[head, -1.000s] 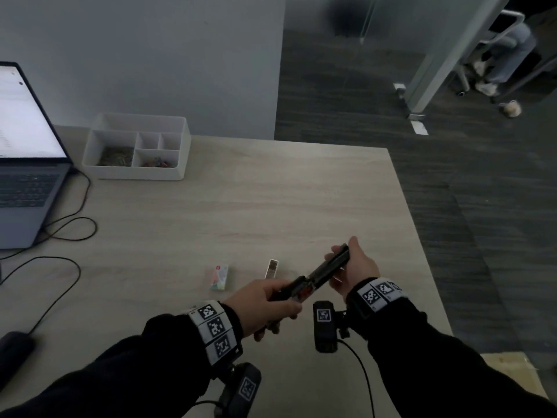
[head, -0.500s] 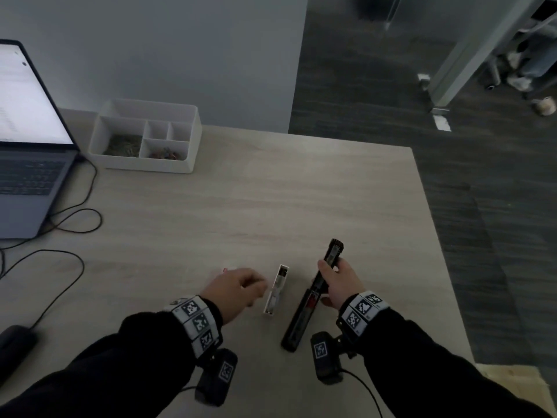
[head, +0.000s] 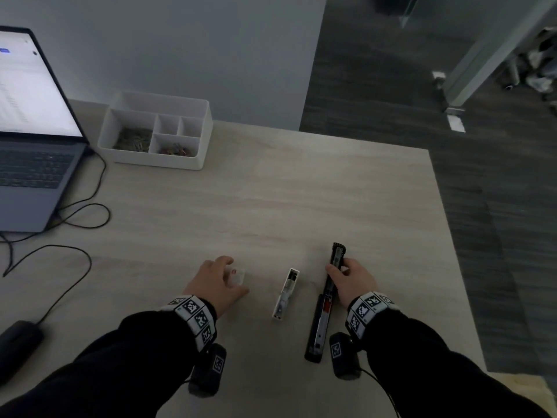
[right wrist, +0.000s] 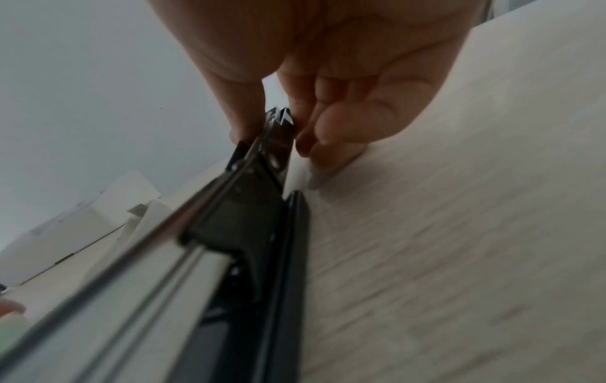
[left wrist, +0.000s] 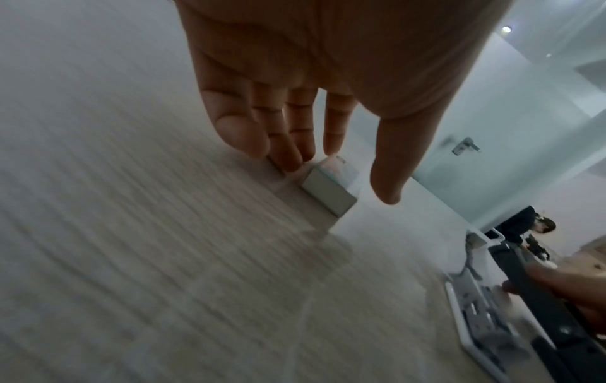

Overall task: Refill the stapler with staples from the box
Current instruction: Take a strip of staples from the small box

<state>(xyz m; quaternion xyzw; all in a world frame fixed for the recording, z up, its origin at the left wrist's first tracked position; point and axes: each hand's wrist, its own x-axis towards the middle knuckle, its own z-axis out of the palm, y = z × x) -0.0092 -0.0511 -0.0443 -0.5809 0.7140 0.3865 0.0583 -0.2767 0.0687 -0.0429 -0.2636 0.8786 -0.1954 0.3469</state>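
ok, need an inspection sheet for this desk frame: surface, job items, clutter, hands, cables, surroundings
Surface: pale wood-grain desk.
Job's things: long black stapler lying opened out flat; small pale staple box; white tray-like part between them.
Clutter: white compartment organiser with clips; open grey laptop; dark object at left edge.
Hands: left hand open, fingertips at box; right hand pinches stapler.
Cables: black cables looped by laptop.
Surroundings: grey wall, dark floor.

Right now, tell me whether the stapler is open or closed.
Open. The stapler lies unfolded flat on the table, its metal staple channel exposed, while the right hand pinches its far part.
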